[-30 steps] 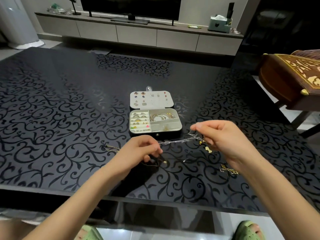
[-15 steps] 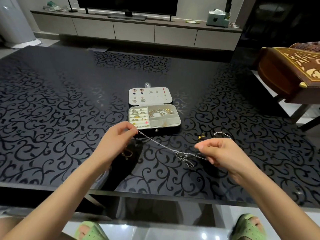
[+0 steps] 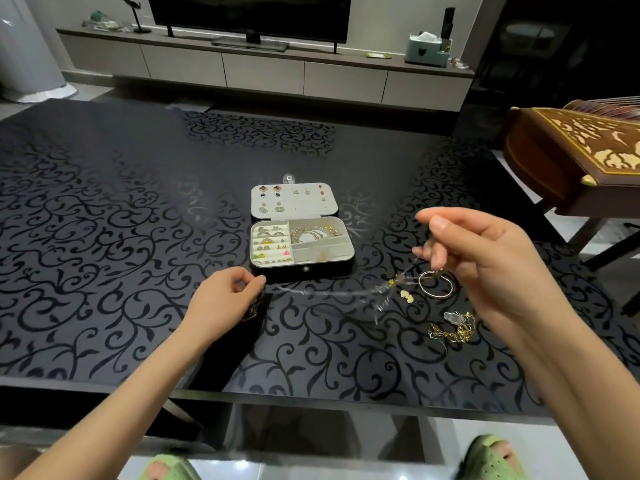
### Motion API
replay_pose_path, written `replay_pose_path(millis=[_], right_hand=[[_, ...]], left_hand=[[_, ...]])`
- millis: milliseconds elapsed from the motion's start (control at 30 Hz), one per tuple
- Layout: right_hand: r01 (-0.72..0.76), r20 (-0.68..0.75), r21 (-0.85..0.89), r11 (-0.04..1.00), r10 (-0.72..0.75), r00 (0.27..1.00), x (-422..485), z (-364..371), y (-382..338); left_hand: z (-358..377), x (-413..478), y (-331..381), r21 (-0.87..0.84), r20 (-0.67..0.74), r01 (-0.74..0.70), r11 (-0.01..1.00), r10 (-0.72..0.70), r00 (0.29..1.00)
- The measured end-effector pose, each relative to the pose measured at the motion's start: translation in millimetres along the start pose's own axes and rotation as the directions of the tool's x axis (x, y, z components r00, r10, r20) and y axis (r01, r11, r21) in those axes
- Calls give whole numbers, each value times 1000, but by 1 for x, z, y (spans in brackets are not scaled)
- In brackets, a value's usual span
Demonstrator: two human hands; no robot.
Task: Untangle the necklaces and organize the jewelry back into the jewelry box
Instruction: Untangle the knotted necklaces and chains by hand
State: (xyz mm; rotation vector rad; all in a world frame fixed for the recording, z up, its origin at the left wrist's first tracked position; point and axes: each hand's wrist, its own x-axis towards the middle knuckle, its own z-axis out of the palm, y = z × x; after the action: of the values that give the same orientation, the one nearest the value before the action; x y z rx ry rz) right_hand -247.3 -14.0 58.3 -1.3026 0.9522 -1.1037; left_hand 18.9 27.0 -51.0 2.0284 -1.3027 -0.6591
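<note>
Home living room: television (image 3: 249,13) on low cabinet (image 3: 263,69), patterned glass table (image 3: 104,237).

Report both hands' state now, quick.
Left hand: closed, grip pinching one end of the silver chain.
Right hand: closed, pinching the chain's other end.

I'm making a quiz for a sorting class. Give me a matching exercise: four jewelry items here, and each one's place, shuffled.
Things: 1 silver chain; 2 gold bracelets; 3 tangled gold chains; 4 rings.
Places: A jewelry box, left compartment; B table, by right hand; C between left hand and right hand; D jewelry box, far right compartment.
Pairs: 1-C, 2-D, 3-B, 4-A.
</note>
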Motion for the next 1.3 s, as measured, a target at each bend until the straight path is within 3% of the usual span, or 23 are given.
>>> replay_pose_path(millis=[67,133,233,333,467,600,767,833,933,1033,1300], right_hand=[[-19,10,29,999,19,1000,4,0,-3],[-37,29,-10,999,37,999,7,-1,-5],[-61,63,-73,995,66,996,5,-1,-5],[-80,81,-72,994,86,993,2,2,-4],[-82,103,-33,996,85,991,4,14,-1],[-89,164,-2,996,88,983,8,31,2],[-115,221,-11,993,115,968,15,43,7],[-123,246,-5,992,121,962,15,47,7],[-129,269,-3,992,125,955,15,48,5],[-124,285,11,992,116,952,17,47,1],[-103,243,-37,994,109,964,20,34,0]], left_hand=[[-1,3,3,-41,26,14,999,-13,1000],[-1,6,8,-193,82,69,979,-54,995],[-3,8,19,-471,223,187,862,-89,971],[-13,7,25,-598,291,225,769,-53,955],[-28,6,24,-507,291,170,845,-18,957],[-37,4,24,-185,266,16,983,35,963],[-32,1,31,41,230,-100,994,88,969],[-28,-5,37,-75,224,-119,990,133,966],[-17,-21,52,-372,385,-40,927,193,902],[1,-28,63,-410,465,-60,910,265,845],[13,-32,63,-599,450,67,798,266,852]])
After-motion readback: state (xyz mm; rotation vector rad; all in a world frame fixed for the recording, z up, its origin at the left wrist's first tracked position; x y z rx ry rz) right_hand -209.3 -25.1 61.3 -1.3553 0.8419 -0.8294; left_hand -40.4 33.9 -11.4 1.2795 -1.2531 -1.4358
